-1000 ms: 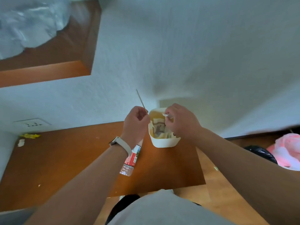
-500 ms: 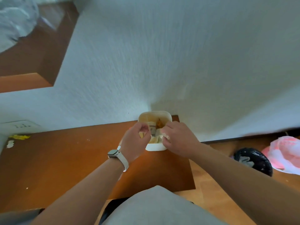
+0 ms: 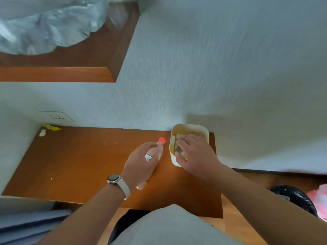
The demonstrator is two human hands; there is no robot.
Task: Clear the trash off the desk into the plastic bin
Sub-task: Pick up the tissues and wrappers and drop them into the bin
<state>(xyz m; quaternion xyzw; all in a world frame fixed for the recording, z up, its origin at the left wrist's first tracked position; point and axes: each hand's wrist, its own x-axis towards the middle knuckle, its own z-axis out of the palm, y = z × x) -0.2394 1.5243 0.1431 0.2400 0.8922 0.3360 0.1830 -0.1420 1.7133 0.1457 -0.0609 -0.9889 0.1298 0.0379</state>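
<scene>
Here, one small white plastic bin point(image 3: 189, 131) is seen standing on the brown desk point(image 3: 79, 165), at its far right corner against the white wall point(image 3: 212, 68). Its inside is stained yellowish, and flat scraps of paper or wrappers point(image 3: 179, 138) are packed into it; their number cannot be told. The right hand point(image 3: 196, 156) is laid over the open top of the bin, its fingers point(image 3: 184, 141) spread and pressed down on the scraps, with the thumb against the bin's near outer wall. Nothing is pinched between those fingers as far as can be seen.

One clear plastic bottle point(image 3: 155, 151) with a red cap point(image 3: 162, 140) is lying on the desk just left of the bin, cap toward the wall. It is gripped around its middle by the left hand point(image 3: 139, 165), the fingers curled around it. A pale watch point(image 3: 115, 179) is worn on that wrist.

Two further bits of trash are left at the far left corner of the desk: one yellow scrap point(image 3: 52, 127) and one white crumpled scrap point(image 3: 42, 133), near each other. A few crumbs point(image 3: 115, 142) are scattered on the surface.

On the floor to the right, one black bag point(image 3: 295, 198) and one pink bag point(image 3: 318, 198) are seen side by side.
</scene>
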